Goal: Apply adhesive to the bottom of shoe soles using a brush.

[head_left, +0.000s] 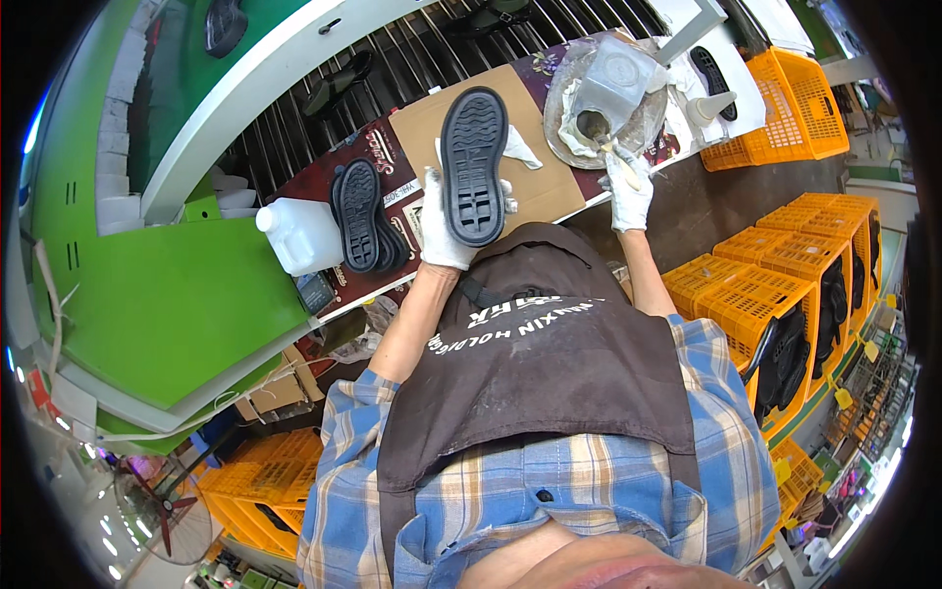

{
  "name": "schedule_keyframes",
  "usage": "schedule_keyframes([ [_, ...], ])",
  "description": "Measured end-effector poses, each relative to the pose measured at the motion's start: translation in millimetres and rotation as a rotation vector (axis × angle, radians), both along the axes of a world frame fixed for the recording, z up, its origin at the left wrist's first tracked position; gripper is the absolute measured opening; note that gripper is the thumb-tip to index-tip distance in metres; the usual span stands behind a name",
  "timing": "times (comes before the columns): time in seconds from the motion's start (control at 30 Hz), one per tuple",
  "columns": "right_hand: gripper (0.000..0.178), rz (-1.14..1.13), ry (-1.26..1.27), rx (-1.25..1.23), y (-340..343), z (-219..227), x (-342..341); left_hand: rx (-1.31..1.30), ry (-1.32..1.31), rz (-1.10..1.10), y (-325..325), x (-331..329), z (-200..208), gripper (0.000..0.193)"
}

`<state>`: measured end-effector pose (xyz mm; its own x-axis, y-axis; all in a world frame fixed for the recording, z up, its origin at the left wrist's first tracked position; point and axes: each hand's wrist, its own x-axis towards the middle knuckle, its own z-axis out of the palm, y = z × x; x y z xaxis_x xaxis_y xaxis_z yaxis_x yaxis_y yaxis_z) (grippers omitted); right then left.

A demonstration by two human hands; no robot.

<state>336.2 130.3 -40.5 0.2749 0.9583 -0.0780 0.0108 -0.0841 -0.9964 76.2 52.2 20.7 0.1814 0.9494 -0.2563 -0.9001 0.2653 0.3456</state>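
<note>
My left hand (442, 239), in a white glove, grips a black shoe sole (474, 162) from beneath, its grooved tread facing up. The sole is held over a sheet of brown cardboard (551, 187). On the right, my white-gloved right hand (631, 201) is closed around the pale handle of a brush (627, 173). The brush's tip is at the dark mouth of a cut, clear plastic jug (618, 79) lying tilted on a round, plastic-covered tray (559, 96); its bristles are hard to make out. Left of the held sole, several more black soles (359, 214) lie stacked.
A white plastic jug (298, 236) stands beside the stack, near a green table (177, 314). Behind the work surface runs a rack of metal bars (412, 49) carrying dark shoes. A white squeeze bottle (708, 106) and orange crates (785, 108) are at the right.
</note>
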Motion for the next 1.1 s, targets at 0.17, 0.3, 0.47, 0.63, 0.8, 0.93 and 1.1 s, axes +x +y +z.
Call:
schedule_keyframes([
  [0.17,0.032,-0.015,0.045,-0.001,-10.2,-19.0,7.0,-0.009,0.089,0.016,3.5,6.4,12.4,0.061],
  [0.3,0.03,-0.047,0.098,-0.016,-18.8,-26.0,11.2,0.088,0.091,-0.054,3.4,4.6,9.2,0.06],
  [0.47,0.031,-0.085,0.48,-0.134,-24.8,2.9,4.2,0.1,0.032,-0.029,2.1,2.1,14.6,0.059],
  [0.63,0.038,0.015,0.702,0.008,-32.2,61.6,-8.8,0.19,-0.006,-0.135,0.8,-3.9,27.6,0.064],
  [0.8,0.03,0.327,0.438,0.207,-45.8,119.3,-41.9,0.182,-0.053,-0.209,-7.1,-3.2,39.5,0.067],
  [0.93,0.029,0.308,0.227,0.171,-50.5,132.8,-65.8,0.174,-0.034,-0.243,-12.9,-1.7,41.2,0.068],
  [1.1,0.028,0.3,0.245,0.122,-54.6,139.7,-81.6,0.167,-0.047,-0.282,-20.5,-4.2,42.6,0.066],
])
